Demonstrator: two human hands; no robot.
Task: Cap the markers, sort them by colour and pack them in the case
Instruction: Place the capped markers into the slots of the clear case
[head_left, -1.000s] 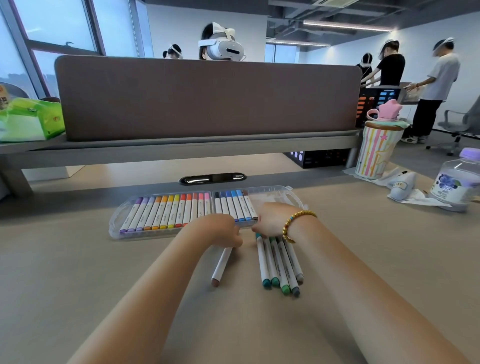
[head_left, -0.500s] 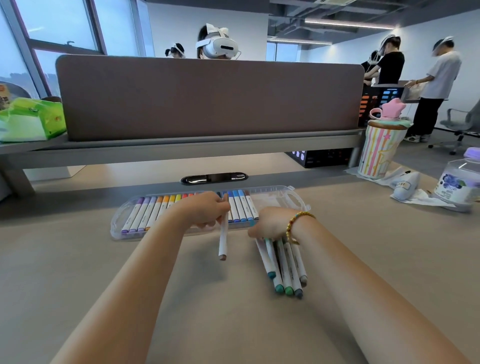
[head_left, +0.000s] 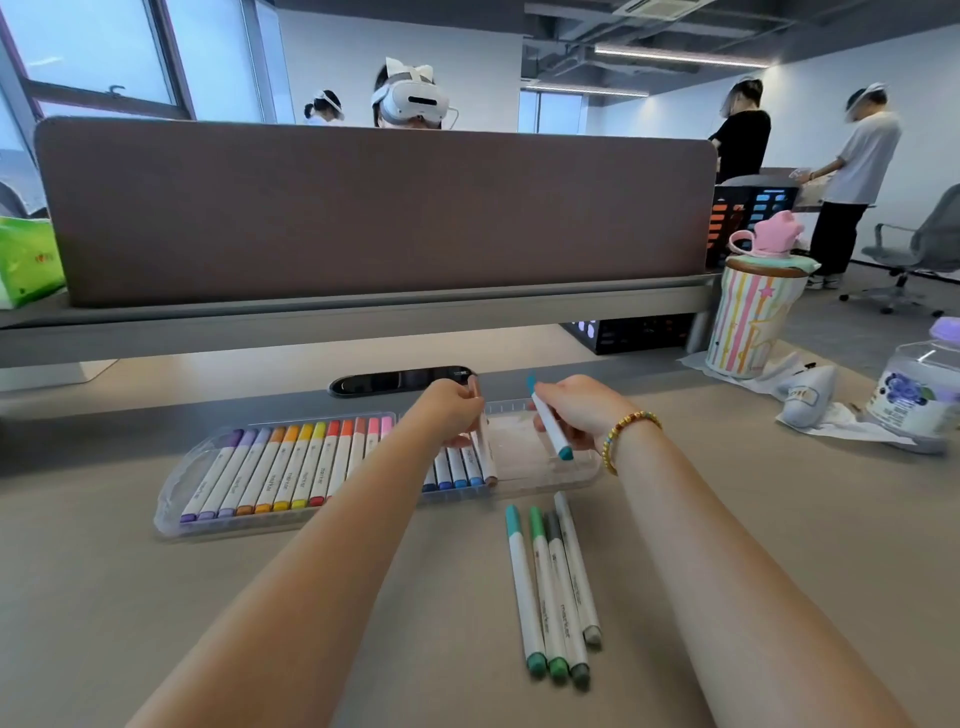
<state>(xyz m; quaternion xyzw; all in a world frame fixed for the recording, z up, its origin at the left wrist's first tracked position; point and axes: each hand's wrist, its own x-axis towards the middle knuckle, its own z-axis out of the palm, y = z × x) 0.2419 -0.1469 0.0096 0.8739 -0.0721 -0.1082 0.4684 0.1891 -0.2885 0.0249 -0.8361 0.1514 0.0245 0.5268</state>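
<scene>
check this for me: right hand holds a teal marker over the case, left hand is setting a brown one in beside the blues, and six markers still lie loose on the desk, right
Not quite. The head view shows four loose markers on the desk, not six. The rest holds: the right hand holds the teal marker over the case, and the left hand sets the brown marker beside the blues.

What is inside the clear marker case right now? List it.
The case holds a row of capped markers, purple through pink, then blues. The left hand seats a brown marker. The forearm hides the middle markers. The right end looks bare.
</scene>
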